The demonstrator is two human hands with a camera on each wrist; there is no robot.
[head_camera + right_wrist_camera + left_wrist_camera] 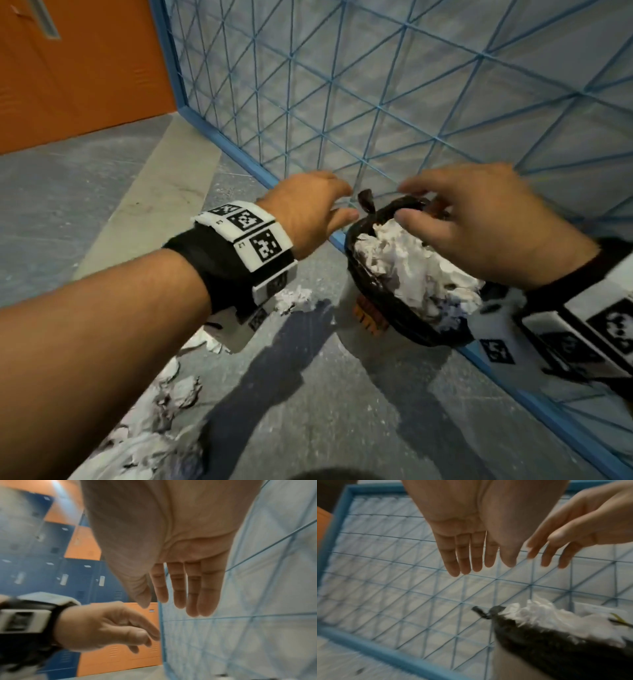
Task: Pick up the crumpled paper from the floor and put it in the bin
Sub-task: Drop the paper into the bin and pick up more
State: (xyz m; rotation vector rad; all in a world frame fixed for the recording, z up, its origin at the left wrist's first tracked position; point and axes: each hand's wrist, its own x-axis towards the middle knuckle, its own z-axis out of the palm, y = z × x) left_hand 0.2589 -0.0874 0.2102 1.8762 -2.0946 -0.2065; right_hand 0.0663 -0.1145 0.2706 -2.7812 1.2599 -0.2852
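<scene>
While both hands hover above the bin [404,322], I see neither one grasping anything: the left hand [308,212] has its fingers [453,561] straight and released, held together and pointing toward the blue wire mesh panel [376,85], and the right hand [479,222] has its fingers [193,591] extended and relaxed too, its thumb just over the heap in the bin. From the head view the bin sits at about 3 o'clock of centre, pressed up against the blue frame at the foot of the mesh panel, and it wears a black bag [547,649] whose knotted tail sticks out at the bin's 11 o'clock. Crumpled paper [411,270] is piled in the bin above its rim, white and creased, spilling toward 4 o'clock. More crumpled paper on the floor [150,425] lies at 7 o'clock of the frame, beneath my left forearm, with a smaller scrap [294,298] just beside the bin at its 9 o'clock. The grey floor [308,394] carries the shadows of both arms. Each wrist wears a black band with white marker blocks [250,233]. Orange and blue lockers [68,574] stand beyond the panel in the right wrist view; both wrist views are blurred.
</scene>
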